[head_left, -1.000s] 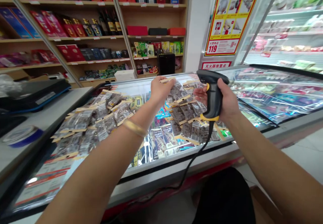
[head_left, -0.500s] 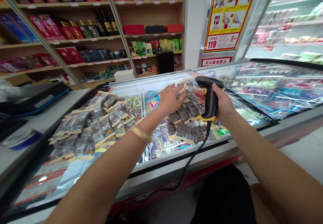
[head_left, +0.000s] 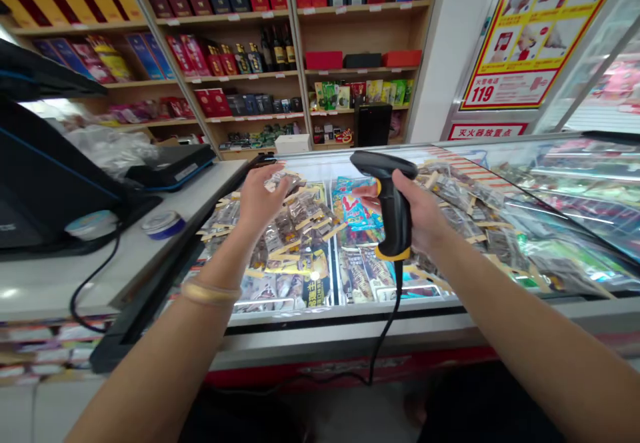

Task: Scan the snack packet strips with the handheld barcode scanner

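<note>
Since half a second ago, the left hand point(head_left: 260, 196) has crossed from the packets near the scanner, where its fingers were spread, to the heap on its own side, and my view has turned left along with it. Largest of what I watch is the lit display case point(head_left: 320, 343) spanning beneath both grips. To the right of the right-hand grip spreads the right pile point(head_left: 460, 196), loose and overlapping; under and just right of the left-hand grip lies the left pile point(head_left: 287, 230) (whether either rests on glass or straight on the goods, I can't tell). Between the two grips, blue bags point(head_left: 353, 213) show through. I would judge the work as partway: one piece is picked up and plenty sit loose in both heaps, but nothing tells me which have already been dealt with. My right hand point(head_left: 427, 220) is wrapped firmly round the barcode scanner point(head_left: 395, 216), its handle upright, its head aimed toward the other hand, its cord hanging below that grip. Smallest is the clear packet point(head_left: 294, 182), which the left hand seems to pinch between thumb and fingers, just above its heap. It looks see-through, with dark contents and a light-coloured edge like its neighbours; the print is too small for me to read.
</note>
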